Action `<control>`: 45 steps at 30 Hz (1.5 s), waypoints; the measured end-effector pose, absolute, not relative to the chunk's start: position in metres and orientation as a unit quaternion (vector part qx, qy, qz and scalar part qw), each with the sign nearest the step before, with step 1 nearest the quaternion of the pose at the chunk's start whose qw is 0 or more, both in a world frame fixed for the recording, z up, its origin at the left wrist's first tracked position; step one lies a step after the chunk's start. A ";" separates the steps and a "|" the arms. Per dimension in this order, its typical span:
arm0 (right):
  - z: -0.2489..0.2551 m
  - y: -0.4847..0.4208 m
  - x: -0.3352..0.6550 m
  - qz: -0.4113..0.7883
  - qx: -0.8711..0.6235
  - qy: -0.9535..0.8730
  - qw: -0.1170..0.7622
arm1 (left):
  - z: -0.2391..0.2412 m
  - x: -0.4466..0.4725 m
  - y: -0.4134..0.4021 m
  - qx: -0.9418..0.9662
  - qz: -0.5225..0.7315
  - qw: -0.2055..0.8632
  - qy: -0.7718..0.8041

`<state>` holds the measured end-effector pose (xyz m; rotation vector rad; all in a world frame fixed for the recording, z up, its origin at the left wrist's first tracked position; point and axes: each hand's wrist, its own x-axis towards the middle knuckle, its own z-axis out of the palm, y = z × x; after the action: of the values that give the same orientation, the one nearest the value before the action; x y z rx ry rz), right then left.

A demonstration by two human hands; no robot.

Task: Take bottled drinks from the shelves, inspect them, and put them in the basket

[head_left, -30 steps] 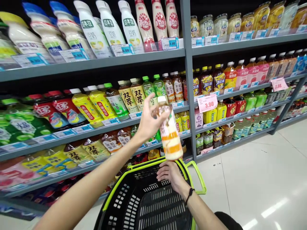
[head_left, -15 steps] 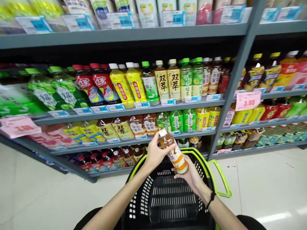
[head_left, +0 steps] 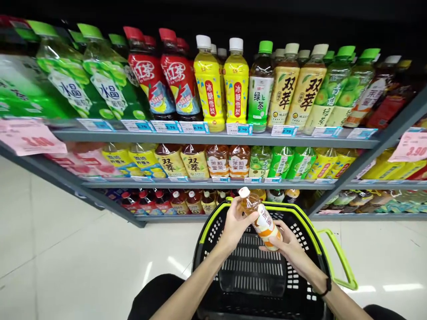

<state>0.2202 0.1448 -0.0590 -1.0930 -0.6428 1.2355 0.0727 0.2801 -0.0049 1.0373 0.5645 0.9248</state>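
Note:
I hold a tea bottle (head_left: 261, 218) with a white cap and an orange-and-white label, tilted over a black shopping basket (head_left: 302, 291) with a lime-green rim. My left hand (head_left: 235, 221) is closed round the bottle's neck and upper part. My right hand (head_left: 289, 246) cups its lower end from beneath, fingers wrapped on the label. A black band sits on my right wrist. The basket's slotted bottom shows below the bottle, with nothing lying on it.
Grey store shelves (head_left: 213, 138) face me, packed with drink bottles in green, red, yellow and brown labels. Blue price tags line the shelf edges; pink price cards (head_left: 31, 138) hang at left and right. The basket's green handle (head_left: 343, 262) sticks out right. Glossy white floor lies left.
The bottle has come down from shelf height to just above the basket, and my right hand has taken its base. The view has dropped and swung closer to the shelves.

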 end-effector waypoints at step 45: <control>-0.083 0.135 0.171 0.497 -0.517 -0.376 0.587 | -0.014 0.068 0.269 0.628 0.381 0.641 0.222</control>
<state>0.1706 0.1349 -0.0828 -1.2042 -0.8771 1.1581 0.0684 0.2691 -0.0144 1.4313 0.5055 0.8685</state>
